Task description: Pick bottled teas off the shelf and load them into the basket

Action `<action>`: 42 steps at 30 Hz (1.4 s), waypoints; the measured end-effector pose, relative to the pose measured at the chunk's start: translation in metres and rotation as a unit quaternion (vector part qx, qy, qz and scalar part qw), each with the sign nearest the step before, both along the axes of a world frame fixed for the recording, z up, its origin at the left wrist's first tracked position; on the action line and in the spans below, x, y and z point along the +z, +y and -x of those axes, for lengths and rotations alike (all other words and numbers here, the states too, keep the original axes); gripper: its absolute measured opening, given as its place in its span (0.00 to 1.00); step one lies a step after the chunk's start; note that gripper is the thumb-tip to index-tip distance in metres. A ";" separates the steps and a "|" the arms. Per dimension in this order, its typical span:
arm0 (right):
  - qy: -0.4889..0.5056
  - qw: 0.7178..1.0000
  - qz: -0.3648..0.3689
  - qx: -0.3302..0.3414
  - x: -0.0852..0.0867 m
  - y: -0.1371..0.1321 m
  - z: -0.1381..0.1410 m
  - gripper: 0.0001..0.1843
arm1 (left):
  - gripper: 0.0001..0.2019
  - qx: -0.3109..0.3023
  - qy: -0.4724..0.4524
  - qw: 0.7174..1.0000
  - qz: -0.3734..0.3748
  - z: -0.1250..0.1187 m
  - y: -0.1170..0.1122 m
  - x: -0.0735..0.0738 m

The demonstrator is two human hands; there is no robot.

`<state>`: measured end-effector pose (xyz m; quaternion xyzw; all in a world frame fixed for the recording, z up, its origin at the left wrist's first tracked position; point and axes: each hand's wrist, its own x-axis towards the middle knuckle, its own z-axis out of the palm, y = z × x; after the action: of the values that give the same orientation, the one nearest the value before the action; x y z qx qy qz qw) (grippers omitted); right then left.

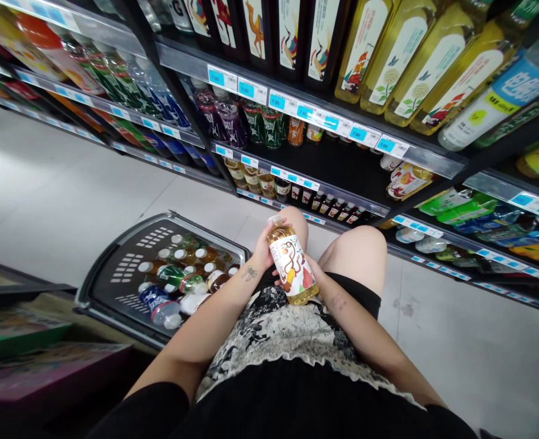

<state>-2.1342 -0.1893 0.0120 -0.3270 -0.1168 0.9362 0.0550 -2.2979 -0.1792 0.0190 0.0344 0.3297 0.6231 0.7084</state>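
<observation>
Both my hands hold one large clear bottle of yellow drink [292,262] above my lap, its white label with a colourful drawing facing up. My left hand [264,247] is closed around the bottle's upper side, near the cap. Lower down, my right hand [313,268] grips the other side, its fingers partly hidden behind the bottle. A dark shopping basket [127,244] stands on the floor to my left. Several bottles lie in it, among them a green-labelled bottle [182,279] and a blue-labelled bottle [160,305].
Black store shelves with price tags [315,116] run in front of me. Tall yellow bottles [397,61] fill the upper shelf, and similar yellow bottles [406,180] stand lower right. Coloured boxes [45,366] sit at the lower left, beside the basket.
</observation>
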 end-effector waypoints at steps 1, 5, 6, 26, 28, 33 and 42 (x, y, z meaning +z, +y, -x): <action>-0.001 1.000 0.004 -0.001 0.001 0.000 0.000 0.42 | 0.21 0.000 -0.001 1.000 0.000 0.000 0.000 0.000; 0.002 1.000 0.018 -0.001 0.002 0.001 0.001 0.41 | 0.21 0.002 -0.001 1.000 0.000 0.000 0.000 0.001; 0.004 1.000 0.018 -0.001 0.001 0.001 0.001 0.41 | 0.21 0.002 0.000 1.000 0.000 0.000 0.000 0.001; 0.016 0.999 0.049 -0.017 0.008 0.002 0.002 0.38 | 0.21 0.000 0.006 1.000 0.000 0.001 0.001 -0.001; 0.022 0.998 0.047 -0.023 0.008 0.001 0.002 0.37 | 0.20 0.001 0.005 1.000 0.000 0.001 0.000 -0.002; 0.030 0.998 0.046 -0.027 0.004 0.001 0.001 0.37 | 0.20 0.003 0.001 1.000 0.002 0.001 0.001 -0.001; 0.053 0.996 0.051 -0.047 -0.007 -0.004 -0.003 0.48 | 0.22 -0.005 0.014 1.000 -0.015 0.001 -0.002 0.006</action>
<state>-2.1312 -0.1929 0.0053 -0.2847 -0.0502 0.9532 0.0883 -2.2985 -0.1817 0.0255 0.0553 0.3298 0.6240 0.7063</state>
